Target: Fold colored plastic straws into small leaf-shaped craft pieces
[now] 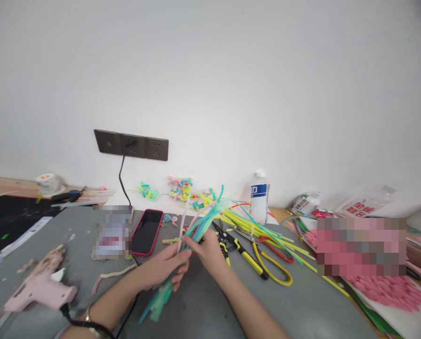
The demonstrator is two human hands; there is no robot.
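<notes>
My left hand [163, 269] is closed round a bundle of pipe cleaners [199, 226], teal, green, yellow and pale pink, that runs from low left up to the right. My right hand [206, 248] grips the same bundle just above the left hand, fingers wrapped round the stems. The bundle's lower ends [157, 303] stick out below my left hand over the grey mat [203, 306].
A pink glue gun [41, 287] lies at left. A red-cased phone [147, 231] sits behind my hands. Yellow-handled pliers [240, 249], loose yellow pipe cleaners [267, 233], a white bottle [259, 197] and pink pieces on a sheet [387, 289] are at right. Wall sockets [131, 144] are behind.
</notes>
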